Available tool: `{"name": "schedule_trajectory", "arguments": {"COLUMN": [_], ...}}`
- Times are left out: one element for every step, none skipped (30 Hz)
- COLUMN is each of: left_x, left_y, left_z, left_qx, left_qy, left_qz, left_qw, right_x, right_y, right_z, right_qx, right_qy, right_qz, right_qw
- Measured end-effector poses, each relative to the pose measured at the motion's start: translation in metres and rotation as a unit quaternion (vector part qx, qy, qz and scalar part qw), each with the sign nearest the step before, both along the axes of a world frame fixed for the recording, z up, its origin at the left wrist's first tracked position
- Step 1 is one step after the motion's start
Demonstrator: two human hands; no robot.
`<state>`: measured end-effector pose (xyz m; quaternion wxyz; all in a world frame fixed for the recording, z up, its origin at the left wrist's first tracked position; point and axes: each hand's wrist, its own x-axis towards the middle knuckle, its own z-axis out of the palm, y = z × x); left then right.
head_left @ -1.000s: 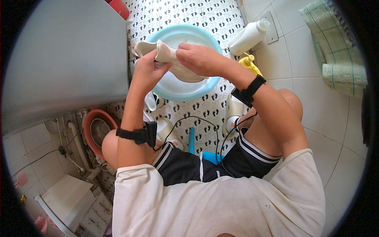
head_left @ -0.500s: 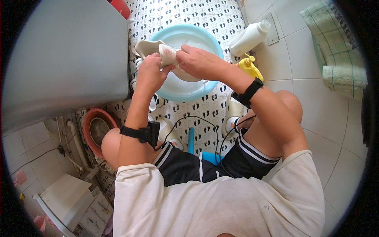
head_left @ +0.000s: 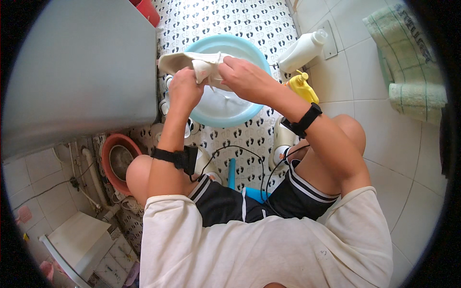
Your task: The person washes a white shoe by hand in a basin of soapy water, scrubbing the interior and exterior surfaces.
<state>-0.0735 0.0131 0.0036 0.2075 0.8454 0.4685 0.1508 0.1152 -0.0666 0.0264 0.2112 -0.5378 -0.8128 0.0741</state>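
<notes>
Above a light-blue basin point(head_left: 201, 121), both my hands grip a cream-coloured cloth item point(head_left: 180, 59) with a curled edge and a folded white flap bearing a pinkish patch. I cannot make out exactly what kind of item it is. My left hand point(head_left: 185, 86) pinches the flap from below on the left. On the right, my right hand point(head_left: 240, 76) has its fingers bent round the item's other end. Whitish water point(head_left: 218, 106) with some foam shows in the basin beneath. Part of the item is hidden behind my fingers.
Right of the basin are a white bottle point(head_left: 298, 52) and a yellow pump bottle point(head_left: 303, 86). A large grey cabinet-like surface point(head_left: 81, 72) flanks the left, above a reddish-brown tub point(head_left: 106, 158). A black cable point(head_left: 240, 147) loops between my knees, and a green-striped towel point(head_left: 413, 91) hangs at right.
The cloth item has shifted and turned in my hands, its left end now stretching further left and lying flatter. Both hands keep their hold, nearly in the same place.
</notes>
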Motion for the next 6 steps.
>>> {"name": "schedule_trajectory", "arguments": {"left_x": [-0.001, -0.002, -0.003, -0.003, -0.004, -0.005], "left_y": [0.001, 0.002, 0.003, 0.004, 0.006, 0.008], "left_z": [0.002, 0.001, 0.000, 0.000, 0.001, 0.004], "left_qx": [-0.031, -0.031, -0.044, -0.057, -0.073, -0.090], "left_qy": [0.009, 0.009, 0.018, 0.027, 0.038, 0.050], "left_qz": [0.021, 0.021, 0.032, 0.044, 0.054, 0.065], "left_qw": [0.999, 0.999, 0.998, 0.997, 0.995, 0.993], "right_x": [0.000, 0.000, 0.001, 0.002, 0.003, 0.006], "right_y": [-0.002, -0.005, -0.007, -0.010, -0.013, -0.015], "right_z": [0.004, 0.007, 0.009, 0.011, 0.013, 0.017], "right_qx": [-0.012, -0.025, -0.024, -0.038, -0.052, -0.060], "right_qy": [0.011, 0.022, 0.021, 0.030, 0.038, 0.041], "right_qz": [-0.003, -0.006, -0.008, -0.009, -0.011, -0.015], "right_qw": [1.000, 0.999, 0.999, 0.999, 0.998, 0.997]}}
